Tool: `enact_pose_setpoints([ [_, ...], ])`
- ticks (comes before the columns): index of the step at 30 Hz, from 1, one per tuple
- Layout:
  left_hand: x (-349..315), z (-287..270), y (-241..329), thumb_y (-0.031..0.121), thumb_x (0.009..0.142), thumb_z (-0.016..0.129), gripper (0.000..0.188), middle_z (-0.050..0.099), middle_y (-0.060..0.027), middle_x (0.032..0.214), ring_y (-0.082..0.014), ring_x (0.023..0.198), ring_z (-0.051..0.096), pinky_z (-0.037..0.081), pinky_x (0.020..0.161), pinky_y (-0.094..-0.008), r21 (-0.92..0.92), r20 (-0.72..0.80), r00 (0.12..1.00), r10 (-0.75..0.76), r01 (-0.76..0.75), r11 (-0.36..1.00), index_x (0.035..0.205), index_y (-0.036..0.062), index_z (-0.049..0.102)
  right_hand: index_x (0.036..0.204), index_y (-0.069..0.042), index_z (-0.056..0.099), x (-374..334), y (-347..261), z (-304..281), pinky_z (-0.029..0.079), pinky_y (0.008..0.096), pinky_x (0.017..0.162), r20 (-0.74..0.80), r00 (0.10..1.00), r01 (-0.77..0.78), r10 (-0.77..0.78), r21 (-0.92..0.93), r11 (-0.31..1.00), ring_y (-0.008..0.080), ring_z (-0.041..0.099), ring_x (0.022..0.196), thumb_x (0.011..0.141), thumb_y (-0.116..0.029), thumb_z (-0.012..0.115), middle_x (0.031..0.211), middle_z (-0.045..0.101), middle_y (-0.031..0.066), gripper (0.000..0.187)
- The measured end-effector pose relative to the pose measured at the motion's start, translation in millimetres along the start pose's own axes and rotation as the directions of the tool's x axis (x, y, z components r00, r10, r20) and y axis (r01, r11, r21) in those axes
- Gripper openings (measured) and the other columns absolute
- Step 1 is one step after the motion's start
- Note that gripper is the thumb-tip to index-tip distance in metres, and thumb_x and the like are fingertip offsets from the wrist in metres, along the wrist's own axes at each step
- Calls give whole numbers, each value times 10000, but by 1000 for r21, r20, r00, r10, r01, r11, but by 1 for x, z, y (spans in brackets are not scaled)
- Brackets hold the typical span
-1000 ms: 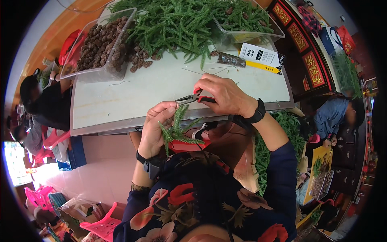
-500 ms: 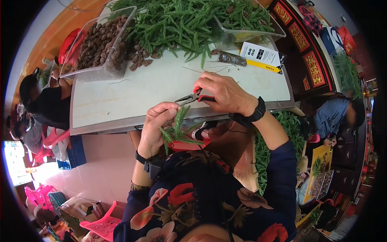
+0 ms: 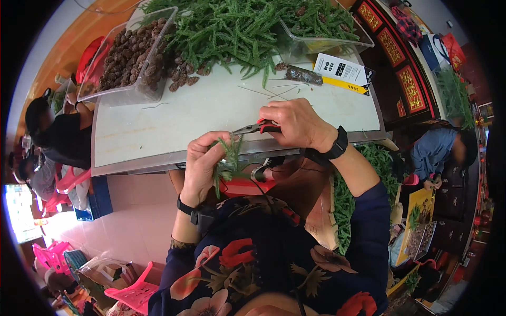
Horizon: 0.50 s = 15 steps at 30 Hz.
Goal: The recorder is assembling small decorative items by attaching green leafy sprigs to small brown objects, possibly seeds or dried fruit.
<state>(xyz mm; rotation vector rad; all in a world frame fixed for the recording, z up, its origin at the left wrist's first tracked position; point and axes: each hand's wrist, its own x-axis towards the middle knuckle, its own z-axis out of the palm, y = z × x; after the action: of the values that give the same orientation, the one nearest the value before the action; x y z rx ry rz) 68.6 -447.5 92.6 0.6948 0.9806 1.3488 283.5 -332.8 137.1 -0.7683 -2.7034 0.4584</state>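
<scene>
Over the near edge of the white table (image 3: 174, 126), my left hand (image 3: 199, 164) pinches a green artificial pine sprig (image 3: 230, 157), which hangs down below my fingers. My right hand (image 3: 298, 124) is closed around pliers (image 3: 254, 128) with red and black handles. Their narrow metal jaws point left and meet the top of the sprig by my left fingertips. What exactly the jaws grip there is too small to make out. Several thin wires (image 3: 266, 92) lie on the table just beyond my right hand.
A clear bin of brown pine cones (image 3: 132, 58) stands far left, some cones spilled beside it. Green sprigs (image 3: 226, 31) heap at the back, beside another clear bin (image 3: 316, 45). A yellow-and-white card (image 3: 342, 71) lies at right. People work on both sides; more greenery (image 3: 369, 184) sits below right.
The sprig has turned in my left fingers and now hangs closer to that hand. The plier jaws have moved slightly left, and my right hand has closed further around the handles.
</scene>
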Motion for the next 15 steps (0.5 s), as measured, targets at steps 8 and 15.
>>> enact_pose_setpoints([
  [8,10,12,-2,61,860,658,114,647,5,741,-49,653,524,418,594,-203,743,-78,857,510,-291,603,953,-1,681,843,-53,618,-5,-15,13,484,419,580,21,956,-289,291,-66,955,338,619,672,764,-202,704,743,624,115,190],
  [15,14,-7,-11,62,881,641,95,615,23,736,-38,650,506,412,602,-193,572,-201,893,404,-228,788,947,-4,659,851,-39,593,-9,-40,13,488,411,588,-133,959,-253,249,-12,967,327,628,688,759,-222,726,763,621,114,244],
])
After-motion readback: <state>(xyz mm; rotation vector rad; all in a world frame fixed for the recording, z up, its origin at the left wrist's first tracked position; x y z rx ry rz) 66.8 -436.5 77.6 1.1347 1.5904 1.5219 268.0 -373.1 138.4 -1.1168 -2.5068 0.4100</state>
